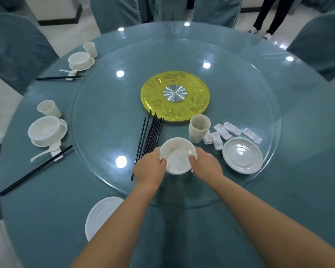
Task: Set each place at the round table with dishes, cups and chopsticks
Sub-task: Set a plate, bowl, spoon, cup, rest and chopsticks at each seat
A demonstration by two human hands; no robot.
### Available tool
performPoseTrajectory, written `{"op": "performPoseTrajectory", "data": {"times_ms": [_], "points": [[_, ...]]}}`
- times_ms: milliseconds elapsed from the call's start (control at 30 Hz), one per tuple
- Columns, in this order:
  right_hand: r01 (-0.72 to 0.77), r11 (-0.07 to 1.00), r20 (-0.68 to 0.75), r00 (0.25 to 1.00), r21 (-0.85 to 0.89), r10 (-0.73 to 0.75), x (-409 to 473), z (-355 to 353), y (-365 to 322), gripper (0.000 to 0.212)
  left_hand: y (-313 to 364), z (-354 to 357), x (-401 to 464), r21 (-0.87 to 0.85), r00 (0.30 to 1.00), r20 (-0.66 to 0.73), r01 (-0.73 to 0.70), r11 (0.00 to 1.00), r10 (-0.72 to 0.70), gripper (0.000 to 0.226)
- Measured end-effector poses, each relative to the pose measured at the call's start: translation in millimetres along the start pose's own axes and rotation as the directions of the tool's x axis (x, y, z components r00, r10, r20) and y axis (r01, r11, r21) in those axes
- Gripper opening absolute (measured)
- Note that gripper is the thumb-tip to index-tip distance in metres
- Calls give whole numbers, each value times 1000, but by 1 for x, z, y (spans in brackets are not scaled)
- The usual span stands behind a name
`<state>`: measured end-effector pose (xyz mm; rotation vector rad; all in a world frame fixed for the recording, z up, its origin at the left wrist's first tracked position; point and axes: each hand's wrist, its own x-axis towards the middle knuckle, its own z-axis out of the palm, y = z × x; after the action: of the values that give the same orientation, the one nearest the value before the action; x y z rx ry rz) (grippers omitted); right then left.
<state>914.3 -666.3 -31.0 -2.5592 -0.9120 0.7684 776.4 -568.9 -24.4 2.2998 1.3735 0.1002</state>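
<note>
A white bowl (pixel 177 155) sits at the near side of the glass turntable (pixel 112 105). My left hand (pixel 150 168) grips its left rim and my right hand (pixel 205 166) grips its right rim. Left of the bowl lies a bundle of black chopsticks (pixel 150 136). Behind the bowl stands a stack of cream cups (pixel 198 128), with several white chopstick rests (pixel 230 132) beside it. A stack of white plates (pixel 243 155) is to the right. One white plate (pixel 101 215) lies on the tablecloth near me, partly under my left arm.
Two set places are at the left: a bowl on a plate (pixel 46 132) with cup, spoon and chopsticks, and a farther one (pixel 80 60). A gold disc (pixel 175 95) marks the centre. Covered chairs (pixel 12 49) ring the table. A person's legs (pixel 267 14) stand beyond.
</note>
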Motion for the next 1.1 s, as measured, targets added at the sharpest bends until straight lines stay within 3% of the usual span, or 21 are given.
{"op": "performPoseTrajectory", "data": {"times_ms": [100,233,367,533,700,933,1100], "points": [[49,996,-34,998,76,-46,-12,-10,-6,31,-2,-10,-8,-74,999,-35,3,997,-6,12],[72,925,-37,997,373,-62,-28,-14,-18,20,-12,-24,-20,-324,996,-55,48,945,-70,13],[80,887,0,996,455,-90,-48,-9,-35,24,-29,-39,-38,-499,990,-50,89,862,-131,21],[83,903,68,990,421,-123,-68,20,-55,18,-72,-44,-61,-581,976,-45,148,800,-213,22],[122,909,165,965,399,-203,-86,57,-79,20,-122,-49,-90,-557,949,-52,230,798,-310,19],[153,946,400,878,286,-263,-109,116,-111,32,-196,-37,-122,-565,890,76,410,716,-449,29],[163,964,435,867,212,-242,-112,140,-114,36,-226,-16,-129,-570,880,148,448,688,-451,35]]}}
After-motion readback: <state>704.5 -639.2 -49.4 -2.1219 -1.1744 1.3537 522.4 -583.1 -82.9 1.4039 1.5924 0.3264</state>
